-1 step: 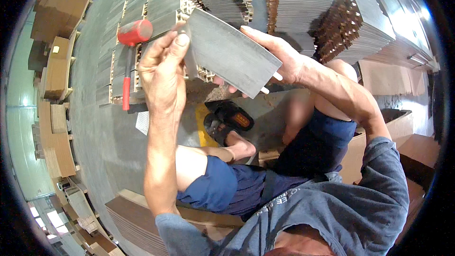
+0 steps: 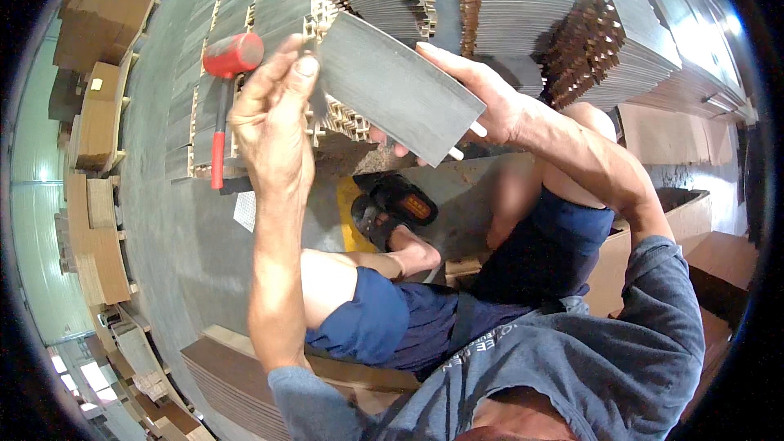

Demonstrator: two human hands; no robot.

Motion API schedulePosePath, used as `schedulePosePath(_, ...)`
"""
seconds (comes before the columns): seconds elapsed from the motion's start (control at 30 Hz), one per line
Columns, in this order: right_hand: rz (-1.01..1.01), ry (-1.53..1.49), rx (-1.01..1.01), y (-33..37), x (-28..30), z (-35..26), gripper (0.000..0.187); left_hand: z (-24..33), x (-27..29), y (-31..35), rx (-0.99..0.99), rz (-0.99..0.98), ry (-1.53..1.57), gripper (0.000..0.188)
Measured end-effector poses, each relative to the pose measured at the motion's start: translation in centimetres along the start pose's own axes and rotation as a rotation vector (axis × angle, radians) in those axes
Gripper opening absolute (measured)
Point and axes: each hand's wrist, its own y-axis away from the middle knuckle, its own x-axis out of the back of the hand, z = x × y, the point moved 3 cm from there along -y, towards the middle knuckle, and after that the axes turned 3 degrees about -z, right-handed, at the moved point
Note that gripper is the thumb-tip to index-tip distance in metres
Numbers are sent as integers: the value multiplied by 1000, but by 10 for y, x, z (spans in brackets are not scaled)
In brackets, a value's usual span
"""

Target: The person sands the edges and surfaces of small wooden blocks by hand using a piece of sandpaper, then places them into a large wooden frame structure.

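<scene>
My right hand (image 2: 482,98) is closed round a small grey rectangular board (image 2: 400,86), thumb along its upper edge and fingertips showing below. Two short white dowels (image 2: 478,128) stick out of the board's near right end. My left hand (image 2: 273,118) is raised beside the board's far left end. Its thumb and fingers pinch a thin, dark grey piece (image 2: 317,86), seen nearly edge-on and blurred, a little apart from the board. Left of that hand, a red-headed mallet (image 2: 233,55) with a red grip lies on stacked grey boards.
Stacks of grey boards (image 2: 523,8) stand ahead and to the right. An open cardboard box (image 2: 682,216) is at my right. Brown boards (image 2: 224,380) lie at my lower left. Black sandals (image 2: 400,200) are on the floor by my feet. Cardboard stacks (image 2: 98,229) line the far left.
My left hand has shifted slightly left with the thin piece, widening the gap to the grey board. My right hand and its board have hardly moved.
</scene>
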Motion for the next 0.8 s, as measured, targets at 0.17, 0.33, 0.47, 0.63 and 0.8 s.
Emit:
schedulePosePath(0.17,146,114,-8,-1,5,-1,70,10,19,-3,-248,96,-563,15)
schedulePosePath(0.33,175,129,-7,-3,-6,5,69,14,9,-1,-456,-37,-826,13)
schedulePosePath(0.47,157,226,-19,-8,-2,9,69,12,-5,2,-542,-122,-904,13)
schedulePosePath(0.63,203,234,18,-8,-2,10,67,11,-32,16,-446,-225,-969,14)
schedulePosePath(0.8,318,319,40,-2,-1,7,65,3,-46,28,-571,-389,-902,13)
